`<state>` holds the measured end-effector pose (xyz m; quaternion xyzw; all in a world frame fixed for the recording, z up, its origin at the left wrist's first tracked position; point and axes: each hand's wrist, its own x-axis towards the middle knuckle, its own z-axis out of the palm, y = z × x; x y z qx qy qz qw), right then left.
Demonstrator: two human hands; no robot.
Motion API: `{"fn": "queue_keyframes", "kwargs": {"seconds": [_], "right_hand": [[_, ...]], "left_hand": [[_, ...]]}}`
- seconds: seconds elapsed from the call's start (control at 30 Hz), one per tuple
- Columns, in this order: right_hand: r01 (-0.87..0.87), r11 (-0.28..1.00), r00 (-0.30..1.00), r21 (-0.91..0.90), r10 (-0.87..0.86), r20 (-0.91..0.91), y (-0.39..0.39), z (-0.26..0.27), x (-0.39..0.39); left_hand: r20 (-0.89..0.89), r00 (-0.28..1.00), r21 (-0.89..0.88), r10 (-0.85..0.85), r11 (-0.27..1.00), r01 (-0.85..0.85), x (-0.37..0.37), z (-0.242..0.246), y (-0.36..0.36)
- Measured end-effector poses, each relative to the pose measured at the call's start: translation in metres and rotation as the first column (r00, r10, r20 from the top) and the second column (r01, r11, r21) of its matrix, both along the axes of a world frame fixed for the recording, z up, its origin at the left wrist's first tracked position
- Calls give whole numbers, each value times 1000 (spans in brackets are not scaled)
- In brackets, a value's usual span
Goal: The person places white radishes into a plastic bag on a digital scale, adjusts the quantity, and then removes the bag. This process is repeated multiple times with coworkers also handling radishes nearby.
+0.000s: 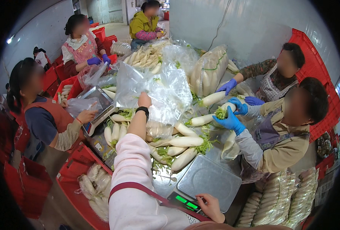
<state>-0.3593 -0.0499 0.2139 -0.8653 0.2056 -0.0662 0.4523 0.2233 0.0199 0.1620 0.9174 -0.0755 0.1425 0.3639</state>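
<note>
My left hand [144, 99], with a dark band on the wrist, reaches far over the table onto a pile of clear plastic bags [170, 89]. Its fingers are curled on the film and partly hidden from me. Near my body, my right hand [211, 207] lies over the front edge of a digital scale [210, 179], beside its lit green display, holding nothing. The scale's metal pan carries no load. White radishes with green leaf stubs [186, 141] lie between the bags and the scale.
Co-workers stand around the table; a blue-gloved one [230, 120] at right handles a radish. A second scale [99, 100] stands at left. A red crate [81, 161] holds bagged radishes. Bagged radishes [273, 198] are stacked at lower right. A large filled bag [208, 69] stands behind.
</note>
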Motion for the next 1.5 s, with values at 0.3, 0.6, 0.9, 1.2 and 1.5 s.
{"fn": "queue_keyframes", "kwargs": {"seconds": [0.3,0.6,0.9,1.2,1.5], "right_hand": [[-48,997,998,-67,49,25,-1,-9,3],[-52,998,998,-27,51,-20,-1,-4,6],[-89,995,996,-45,88,-22,2,-3,7],[-117,993,984,24,119,-133,7,8,9],[-90,995,993,42,92,-71,3,12,11]], "left_hand": [[-8,987,-526,-161,840,133,26,60,19],[369,912,-573,-178,729,375,16,106,31],[163,893,-915,-419,275,296,-20,90,34],[38,993,-536,113,841,-75,29,-12,30],[-141,893,-740,-427,645,191,101,-66,70]]}}
